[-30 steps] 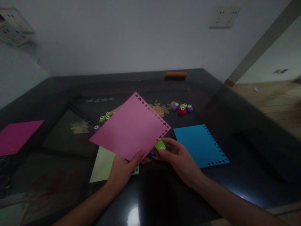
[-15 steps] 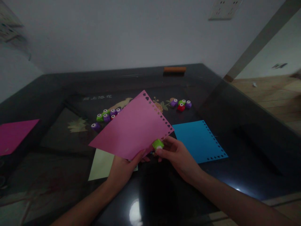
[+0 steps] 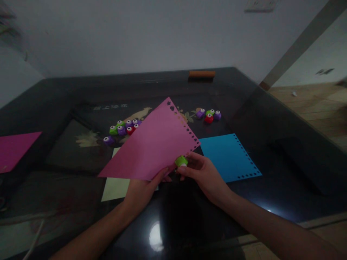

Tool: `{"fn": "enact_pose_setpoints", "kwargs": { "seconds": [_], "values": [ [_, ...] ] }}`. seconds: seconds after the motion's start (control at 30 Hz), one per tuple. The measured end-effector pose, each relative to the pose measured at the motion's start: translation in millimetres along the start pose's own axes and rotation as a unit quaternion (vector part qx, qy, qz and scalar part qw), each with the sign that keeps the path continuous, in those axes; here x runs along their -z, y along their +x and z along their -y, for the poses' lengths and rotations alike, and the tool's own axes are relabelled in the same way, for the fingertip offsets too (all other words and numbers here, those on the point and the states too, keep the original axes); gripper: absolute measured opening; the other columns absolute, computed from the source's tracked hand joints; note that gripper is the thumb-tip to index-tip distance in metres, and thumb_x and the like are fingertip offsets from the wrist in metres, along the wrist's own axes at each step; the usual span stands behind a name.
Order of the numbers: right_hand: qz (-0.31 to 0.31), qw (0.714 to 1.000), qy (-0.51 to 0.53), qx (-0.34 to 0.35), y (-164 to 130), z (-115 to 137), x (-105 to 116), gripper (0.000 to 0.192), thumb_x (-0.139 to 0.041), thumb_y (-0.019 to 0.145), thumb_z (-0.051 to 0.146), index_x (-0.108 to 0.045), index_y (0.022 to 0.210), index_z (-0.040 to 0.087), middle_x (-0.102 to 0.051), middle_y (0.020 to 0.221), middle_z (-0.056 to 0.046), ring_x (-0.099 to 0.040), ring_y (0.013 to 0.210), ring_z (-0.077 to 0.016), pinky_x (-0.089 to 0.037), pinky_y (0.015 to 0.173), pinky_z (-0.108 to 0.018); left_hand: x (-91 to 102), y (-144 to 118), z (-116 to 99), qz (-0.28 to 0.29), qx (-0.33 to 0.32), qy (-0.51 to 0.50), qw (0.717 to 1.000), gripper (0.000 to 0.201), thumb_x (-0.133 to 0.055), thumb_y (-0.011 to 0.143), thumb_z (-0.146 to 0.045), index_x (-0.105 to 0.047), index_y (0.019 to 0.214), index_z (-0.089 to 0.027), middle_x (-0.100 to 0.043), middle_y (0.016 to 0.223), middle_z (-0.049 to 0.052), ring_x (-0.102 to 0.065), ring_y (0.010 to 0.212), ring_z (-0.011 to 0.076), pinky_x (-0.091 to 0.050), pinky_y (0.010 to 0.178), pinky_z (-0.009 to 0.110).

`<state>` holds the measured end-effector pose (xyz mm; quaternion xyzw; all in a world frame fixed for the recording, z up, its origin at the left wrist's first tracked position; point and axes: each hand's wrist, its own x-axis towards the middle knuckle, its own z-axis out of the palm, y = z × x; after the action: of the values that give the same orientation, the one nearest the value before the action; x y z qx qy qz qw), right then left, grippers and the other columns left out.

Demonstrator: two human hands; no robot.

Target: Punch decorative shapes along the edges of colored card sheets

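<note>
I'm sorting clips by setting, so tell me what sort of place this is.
Probably a room in a home: a glossy dark table stands by a plain wall with a socket, and a wood-look floor shows beyond.

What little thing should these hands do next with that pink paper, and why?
Probably squeeze the green punch with the right hand while the left hand steadies the pink sheet: the punch is at or very near the sheet's lower right edge, and shaped cut-outs already line the upper right edge.
</note>
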<state>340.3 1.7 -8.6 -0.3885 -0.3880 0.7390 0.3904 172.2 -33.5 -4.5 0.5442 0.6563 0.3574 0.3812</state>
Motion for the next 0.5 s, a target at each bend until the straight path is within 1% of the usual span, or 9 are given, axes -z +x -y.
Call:
{"fn": "enact_pose_setpoints", "kwargs": {
  "seconds": [0.13,0.3,0.4,0.5],
  "values": [
    [-0.015,1.000,-0.023,0.001,-0.2,0.4,0.3,0.024,-0.078,0.061,0.024,-0.066,0.082,0.021,-0.066,0.081,0.000,-0.057,0.069,-0.0125,-0.044,0.055,-0.023,-0.1,0.0,1.3,0.004,0.000,-0.002,1.000,0.024,-0.056,0.075,-0.037,-0.067,0.057,-0.024,-0.072,0.062,0.000,-0.068,0.064,0.0204,-0.054,0.067,0.030],
    [-0.019,0.999,-0.034,0.007,-0.2,1.1,0.0,0.024,-0.079,0.061,0.026,-0.066,0.081,0.022,-0.067,0.083,0.000,-0.059,0.072,-0.0135,-0.044,0.058,-0.024,-0.4,-0.3,3.8,0.004,-0.002,0.009,1.000,0.025,-0.055,0.076,-0.038,-0.068,0.060,-0.023,-0.072,0.062,0.001,-0.068,0.065,0.0213,-0.053,0.067,0.031],
    [-0.018,0.999,-0.034,0.009,-0.4,1.7,-0.9,0.026,-0.079,0.061,0.026,-0.066,0.083,0.021,-0.067,0.083,0.000,-0.059,0.072,-0.0137,-0.044,0.059,-0.024,-0.4,-0.1,3.2,0.005,-0.003,0.015,1.000,0.026,-0.055,0.076,-0.037,-0.068,0.059,-0.022,-0.072,0.061,0.001,-0.068,0.065,0.0211,-0.053,0.067,0.031],
    [-0.018,0.999,-0.033,0.012,-0.8,2.1,-1.3,0.028,-0.079,0.061,0.026,-0.066,0.086,0.022,-0.067,0.085,-0.001,-0.058,0.073,-0.0140,-0.045,0.058,-0.025,-0.7,0.5,1.8,0.016,0.000,0.001,1.000,0.026,-0.055,0.076,-0.037,-0.067,0.058,-0.022,-0.072,0.060,0.001,-0.068,0.063,0.0206,-0.053,0.065,0.030]
  ]
}}
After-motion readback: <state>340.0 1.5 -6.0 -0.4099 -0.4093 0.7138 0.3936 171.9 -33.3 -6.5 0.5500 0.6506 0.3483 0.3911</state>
